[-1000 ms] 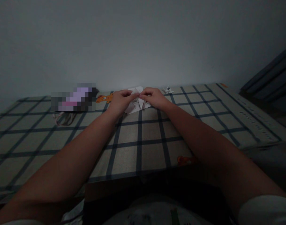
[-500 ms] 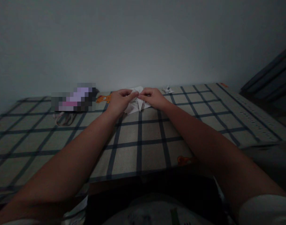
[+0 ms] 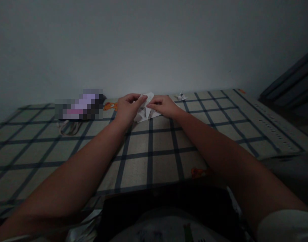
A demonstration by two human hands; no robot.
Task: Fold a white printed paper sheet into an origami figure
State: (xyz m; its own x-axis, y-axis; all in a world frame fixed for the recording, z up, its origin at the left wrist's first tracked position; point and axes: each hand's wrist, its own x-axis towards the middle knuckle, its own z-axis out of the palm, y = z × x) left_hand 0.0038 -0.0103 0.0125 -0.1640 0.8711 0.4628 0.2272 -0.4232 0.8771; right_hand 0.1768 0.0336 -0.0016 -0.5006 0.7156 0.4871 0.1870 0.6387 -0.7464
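Pinching the folded paper (image 3: 147,113) with thumb and fingers, the left hand (image 3: 127,106) and right hand (image 3: 165,106) hold it between them, over a white sheet (image 3: 157,113) near the far edge of the checked surface (image 3: 139,141). Uneven pulling by either grip could tear the thin flaps, and hard pressing might crease them crookedly; dim light could hide such a slip. Whether the pixelated item (image 3: 80,109) with a strap (image 3: 68,127) is a container, or holds anything, cannot be told.
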